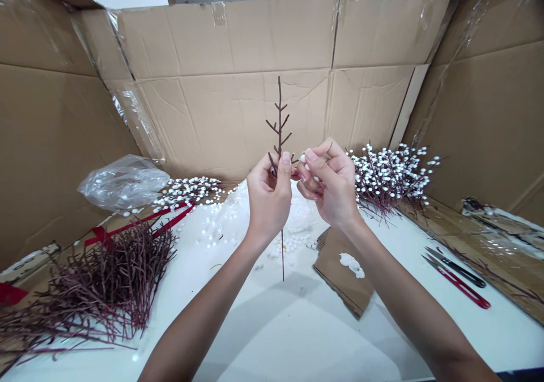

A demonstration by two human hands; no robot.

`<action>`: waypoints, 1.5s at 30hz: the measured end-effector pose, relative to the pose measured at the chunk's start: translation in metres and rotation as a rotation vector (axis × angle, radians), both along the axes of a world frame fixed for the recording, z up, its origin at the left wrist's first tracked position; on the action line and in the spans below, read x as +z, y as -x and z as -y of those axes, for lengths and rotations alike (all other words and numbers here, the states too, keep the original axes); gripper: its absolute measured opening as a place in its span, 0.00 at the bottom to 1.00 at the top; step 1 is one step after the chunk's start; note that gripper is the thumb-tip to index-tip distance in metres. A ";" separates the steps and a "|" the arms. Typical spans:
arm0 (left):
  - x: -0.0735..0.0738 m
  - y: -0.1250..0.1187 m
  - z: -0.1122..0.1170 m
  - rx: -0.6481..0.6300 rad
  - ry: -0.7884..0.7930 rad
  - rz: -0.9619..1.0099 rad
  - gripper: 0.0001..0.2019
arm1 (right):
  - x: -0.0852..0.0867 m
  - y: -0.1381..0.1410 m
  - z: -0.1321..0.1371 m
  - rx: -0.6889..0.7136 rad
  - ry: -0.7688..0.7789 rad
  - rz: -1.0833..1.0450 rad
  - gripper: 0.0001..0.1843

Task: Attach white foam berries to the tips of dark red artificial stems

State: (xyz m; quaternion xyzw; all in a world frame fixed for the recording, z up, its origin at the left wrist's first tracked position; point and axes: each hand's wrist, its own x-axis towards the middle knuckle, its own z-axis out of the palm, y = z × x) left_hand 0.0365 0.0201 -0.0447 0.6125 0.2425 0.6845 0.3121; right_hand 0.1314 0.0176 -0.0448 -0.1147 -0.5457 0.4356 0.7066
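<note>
My left hand (268, 196) is closed round a thin dark-brown artificial twig (279, 115), held upright over the white table (297, 325). Its bare side shoots stick up above my fingers and its stem hangs down below my wrist. My right hand (330, 185) is right beside it, fingers pinched on a small white foam bead (303, 158) at one of the twig's lower shoots. Further beads seem to lie in that palm, partly hidden.
A heap of bare brown twigs (106, 280) lies at the left. Finished white-beaded twigs (391, 175) are piled at the right. Loose beads (293, 243), a plastic bag (123, 181), a cardboard scrap with white glue (344, 274) and red-and-black snips (459, 277) lie around. Cardboard walls (212, 98) enclose the table.
</note>
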 end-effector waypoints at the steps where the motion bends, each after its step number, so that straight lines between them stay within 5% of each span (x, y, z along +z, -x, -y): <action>1: 0.000 0.000 0.000 0.004 0.000 0.000 0.14 | 0.000 0.000 0.000 -0.003 0.003 0.003 0.14; 45: -0.002 -0.005 0.004 0.128 -0.162 -0.017 0.15 | -0.008 0.004 -0.010 0.020 -0.035 -0.020 0.14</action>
